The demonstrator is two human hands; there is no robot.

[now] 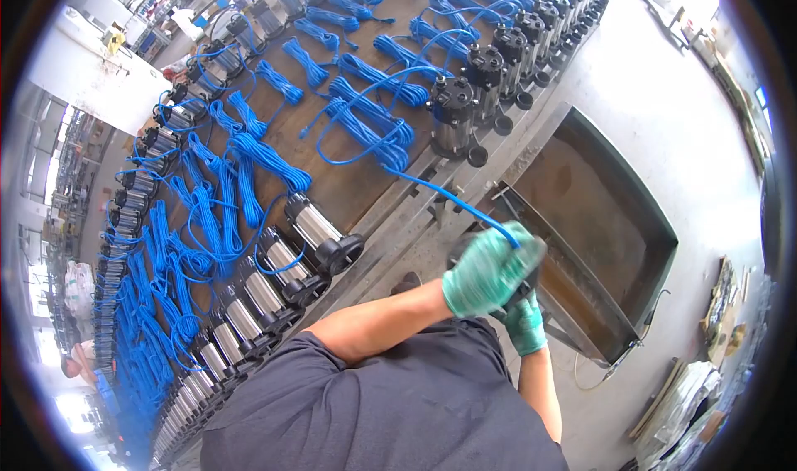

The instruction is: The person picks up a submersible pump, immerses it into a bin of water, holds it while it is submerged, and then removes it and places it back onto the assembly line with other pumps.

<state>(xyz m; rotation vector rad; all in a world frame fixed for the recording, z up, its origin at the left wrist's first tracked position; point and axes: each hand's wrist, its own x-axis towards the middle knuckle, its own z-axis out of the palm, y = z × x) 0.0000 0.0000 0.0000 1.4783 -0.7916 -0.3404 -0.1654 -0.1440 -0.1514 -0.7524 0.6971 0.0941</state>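
Both my hands wear green gloves. My left hand point(486, 272) wraps over the top of a dark pump body point(531, 259) held above the edge of a rusty metal tank point(598, 214). My right hand point(525, 323) grips the same pump from below. A blue cable point(448, 195) runs from the pump up to a coiled bundle point(365, 135) on the long wooden bench point(349, 189). Most of the pump is hidden by my hands.
Rows of steel pumps with black tops point(452, 114) stand along the bench edges, others lie on their sides point(320, 234). Several blue cable coils cover the bench. Pale floor point(664, 97) lies to the right, with clutter at the far right point(689, 405).
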